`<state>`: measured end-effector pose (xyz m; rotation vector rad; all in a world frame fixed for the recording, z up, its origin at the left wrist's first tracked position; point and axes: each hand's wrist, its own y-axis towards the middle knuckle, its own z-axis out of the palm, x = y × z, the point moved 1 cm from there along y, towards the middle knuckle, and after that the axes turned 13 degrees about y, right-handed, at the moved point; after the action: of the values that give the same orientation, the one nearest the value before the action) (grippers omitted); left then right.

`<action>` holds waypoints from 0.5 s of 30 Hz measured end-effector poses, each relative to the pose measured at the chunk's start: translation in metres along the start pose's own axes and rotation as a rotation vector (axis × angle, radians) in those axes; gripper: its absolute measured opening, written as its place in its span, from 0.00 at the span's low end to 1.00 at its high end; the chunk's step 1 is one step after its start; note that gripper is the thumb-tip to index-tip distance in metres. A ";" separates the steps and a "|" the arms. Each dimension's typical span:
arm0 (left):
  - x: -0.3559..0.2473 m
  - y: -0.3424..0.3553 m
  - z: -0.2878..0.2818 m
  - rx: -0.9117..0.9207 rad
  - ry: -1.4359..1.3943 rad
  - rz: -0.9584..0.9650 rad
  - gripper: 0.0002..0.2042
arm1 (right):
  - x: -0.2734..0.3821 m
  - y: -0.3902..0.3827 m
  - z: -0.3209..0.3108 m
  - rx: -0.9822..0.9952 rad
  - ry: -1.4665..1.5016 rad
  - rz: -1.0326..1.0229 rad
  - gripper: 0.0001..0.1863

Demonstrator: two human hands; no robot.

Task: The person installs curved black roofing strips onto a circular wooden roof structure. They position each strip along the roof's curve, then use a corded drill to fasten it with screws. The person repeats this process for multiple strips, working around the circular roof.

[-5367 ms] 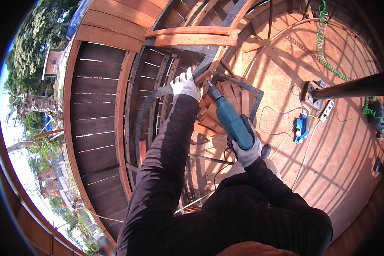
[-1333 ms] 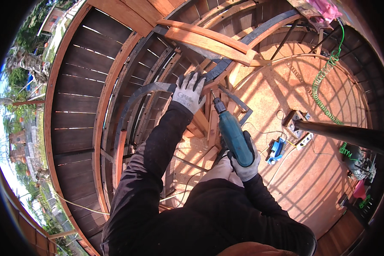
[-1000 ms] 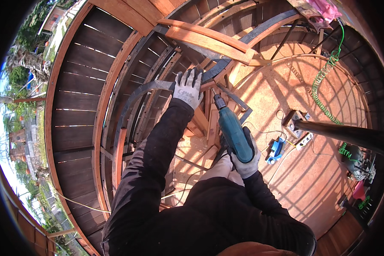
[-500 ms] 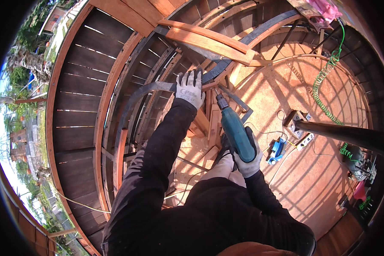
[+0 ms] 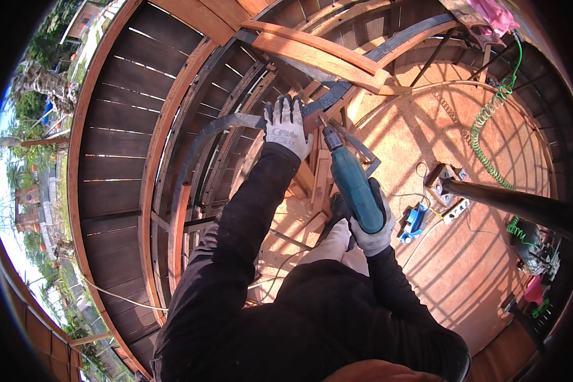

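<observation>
L hand (image 5: 288, 127), in a white work glove, is closing over the grey metal rail (image 5: 229, 124), fingers wrapping its top edge right where the rail is meeting the wooden handrail (image 5: 318, 54); R hand (image 5: 372, 232), also gloved, is gripping the handle of the teal power drill (image 5: 353, 184) tight; drill is pointing up and away from the body, chuck end sitting just R of the L hand and touching the metal rail's end, w/ the bit itself too small to make out; both black sleeves are reaching out from the lower edge toward the rail. Beyond the rail, to its L, dark deck boards (image 5: 127, 121) are curving away; below and R of the rail the reddish floor (image 5: 490, 254) is lying in slatted shadow; on that floor, R of the drill, a blue tool (image 5: 415, 221) is lying near a power strip (image 5: 449, 184); farther R of the rail a green coiled hose (image 5: 487, 121) is trailing down.
</observation>
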<state>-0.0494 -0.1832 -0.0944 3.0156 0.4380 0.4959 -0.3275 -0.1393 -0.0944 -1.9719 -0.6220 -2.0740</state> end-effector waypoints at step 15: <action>0.001 -0.003 0.021 -0.106 -0.003 0.053 0.29 | 0.031 -0.013 -0.003 -0.011 -0.050 0.062 0.45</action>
<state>-0.0428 -0.1799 -0.1146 2.9321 0.3210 0.5006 -0.3384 -0.1253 -0.0663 -2.0287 -0.5528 -2.0020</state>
